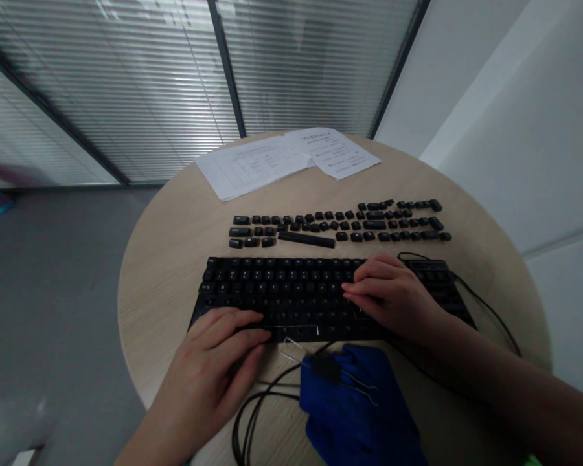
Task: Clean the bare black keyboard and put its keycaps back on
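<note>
A black keyboard (pixel 282 285) lies across the table in front of me. Its upper rows carry keycaps, while the lower rows show bare switch mounts and a metal bar. My left hand (pixel 214 356) rests on the keyboard's lower left edge, fingers stretched out and holding nothing. Over the right part of the upper rows, my right hand (pixel 391 291) is closed with thumb and fingers drawn together. Whatever they may grip is hidden. Loose black keycaps (pixel 320 225) stand in rough rows beyond the keyboard, a long spacebar (pixel 306 239) among them.
Printed sheets (pixel 257 165) lie at the far side of the round wooden table (pixel 175 213). A blue cloth (pixel 364 408) with a black binder clip (pixel 326 369) sits at the near edge. Black cable (pixel 247 421) loops beside it, and more cable (pixel 490 310) runs at the right.
</note>
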`<state>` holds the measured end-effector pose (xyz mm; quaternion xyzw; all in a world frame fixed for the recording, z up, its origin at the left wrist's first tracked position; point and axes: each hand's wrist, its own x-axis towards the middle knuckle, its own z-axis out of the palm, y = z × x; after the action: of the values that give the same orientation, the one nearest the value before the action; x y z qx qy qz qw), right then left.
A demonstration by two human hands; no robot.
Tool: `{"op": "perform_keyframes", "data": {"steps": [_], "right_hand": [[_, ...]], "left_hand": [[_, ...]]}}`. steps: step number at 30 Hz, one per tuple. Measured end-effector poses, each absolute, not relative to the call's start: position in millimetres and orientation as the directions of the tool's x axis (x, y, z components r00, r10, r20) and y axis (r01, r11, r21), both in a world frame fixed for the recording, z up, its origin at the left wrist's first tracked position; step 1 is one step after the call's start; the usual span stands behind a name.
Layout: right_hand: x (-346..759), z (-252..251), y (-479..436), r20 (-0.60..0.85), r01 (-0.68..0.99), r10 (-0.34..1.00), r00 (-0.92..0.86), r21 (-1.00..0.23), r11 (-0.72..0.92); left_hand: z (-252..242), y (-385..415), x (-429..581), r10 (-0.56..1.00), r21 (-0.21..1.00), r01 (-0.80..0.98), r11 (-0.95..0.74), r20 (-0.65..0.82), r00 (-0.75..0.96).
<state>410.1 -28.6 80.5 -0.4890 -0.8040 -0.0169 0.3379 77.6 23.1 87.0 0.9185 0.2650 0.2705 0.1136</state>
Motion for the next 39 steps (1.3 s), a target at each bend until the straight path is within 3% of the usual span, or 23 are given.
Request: {"op": "perform_keyframes", "data": {"steps": [6,17,26,32,36,39], "right_hand": [[408,79,-29,0.521,0.82,0.79,-0.322,-0.264,0.508],[439,127,-53,0.809,0.876,0.588,0.02,-0.298,0.379],[458,123,-43,0.775,0.934,0.632,0.023,-0.242,0.264],[481,145,-2,0.553,0.968,0.828,-0.089,-0.149,0.204],[503,145,57,0.299,0.979,0.954,-0.005,-0.191,0.065],[513,137,96,0.188,0.976,0.982,0.029,-0.215,0.012]], "left_hand": [[85,24,77,0.546,0.354,0.42,-0.836,0.455,0.703],[83,26,76,0.529,0.344,0.404,-0.848,0.482,0.699],[87,27,78,0.498,0.298,0.4,-0.867,0.547,0.672],[81,30,75,0.463,0.247,0.397,-0.884,0.577,0.673],[78,31,75,0.466,0.248,0.397,-0.884,0.555,0.69],[77,31,75,0.475,0.255,0.404,-0.878,0.555,0.682]]}}
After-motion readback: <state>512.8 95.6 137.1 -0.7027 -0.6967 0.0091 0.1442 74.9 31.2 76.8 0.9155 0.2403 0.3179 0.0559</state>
